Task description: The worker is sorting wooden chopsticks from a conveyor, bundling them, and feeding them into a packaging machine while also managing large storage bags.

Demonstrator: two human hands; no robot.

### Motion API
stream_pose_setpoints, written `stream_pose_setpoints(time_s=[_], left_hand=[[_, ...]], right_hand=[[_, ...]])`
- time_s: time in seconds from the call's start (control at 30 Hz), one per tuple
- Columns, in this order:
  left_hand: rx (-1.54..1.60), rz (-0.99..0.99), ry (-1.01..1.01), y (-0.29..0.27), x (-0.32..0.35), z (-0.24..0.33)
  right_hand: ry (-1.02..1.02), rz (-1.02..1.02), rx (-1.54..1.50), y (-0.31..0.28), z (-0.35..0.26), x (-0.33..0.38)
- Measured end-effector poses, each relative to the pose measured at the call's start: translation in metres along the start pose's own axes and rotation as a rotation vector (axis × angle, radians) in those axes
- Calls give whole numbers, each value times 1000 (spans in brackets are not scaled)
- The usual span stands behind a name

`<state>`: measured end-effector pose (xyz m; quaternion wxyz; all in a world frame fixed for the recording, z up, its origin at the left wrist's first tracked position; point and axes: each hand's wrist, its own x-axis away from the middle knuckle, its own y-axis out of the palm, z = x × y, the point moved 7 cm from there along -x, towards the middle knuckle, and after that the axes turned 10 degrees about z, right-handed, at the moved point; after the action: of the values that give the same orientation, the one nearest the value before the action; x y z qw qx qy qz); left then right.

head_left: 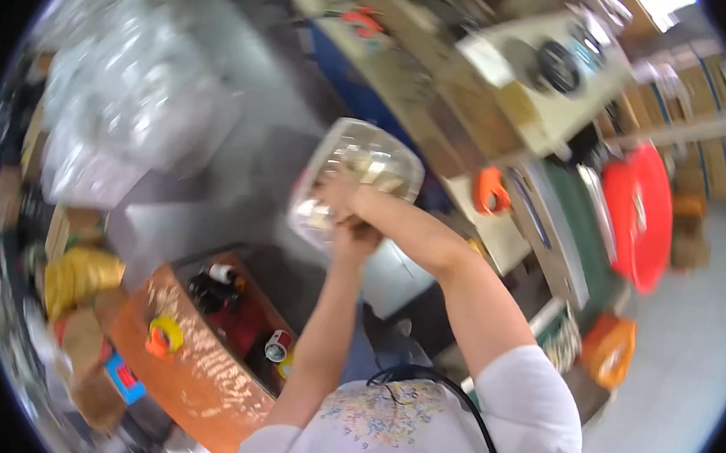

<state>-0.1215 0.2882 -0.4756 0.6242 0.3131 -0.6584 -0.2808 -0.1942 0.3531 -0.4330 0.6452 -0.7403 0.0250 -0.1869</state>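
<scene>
A clear plastic tub (pixel 414 178) with small pale pieces (pixel 383 177) in it is in front of me, slightly tilted in view. My right hand (pixel 340 193) reaches down into the tub among the pieces; motion smears its fingers. Close beside it, my left hand (pixel 357 236) is at the tub's near side with its fingers curled. What those fingers hold, if anything, is hidden. The pieces are too blurred for me to name their kind.
Large clear plastic bags (pixel 137 93) fill the far left. An orange-brown table (pixel 192 383) carries a yellow tape roll (pixel 165 336). To the right are a workbench with a pale machine (pixel 551 71), an orange tape dispenser (pixel 492 192) and a red basin (pixel 636 216).
</scene>
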Motion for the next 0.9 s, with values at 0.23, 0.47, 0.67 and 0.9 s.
stream_pose_setpoints(time_s=[0.23,0.47,0.67,0.9], left_hand=[[-897,274,508,75,83,-68],[-2023,-792,-220,8,57,-436],[-2284,-1737,363,-51,69,-730],[-2916,-1598,54,-129,57,-890]], right_hand=[[1007,1185,-726,-52,87,295],[2648,1344,-245,172,-141,713],[3418,1138,-189,308,-307,842],[3275,921,-200,306,-159,877]])
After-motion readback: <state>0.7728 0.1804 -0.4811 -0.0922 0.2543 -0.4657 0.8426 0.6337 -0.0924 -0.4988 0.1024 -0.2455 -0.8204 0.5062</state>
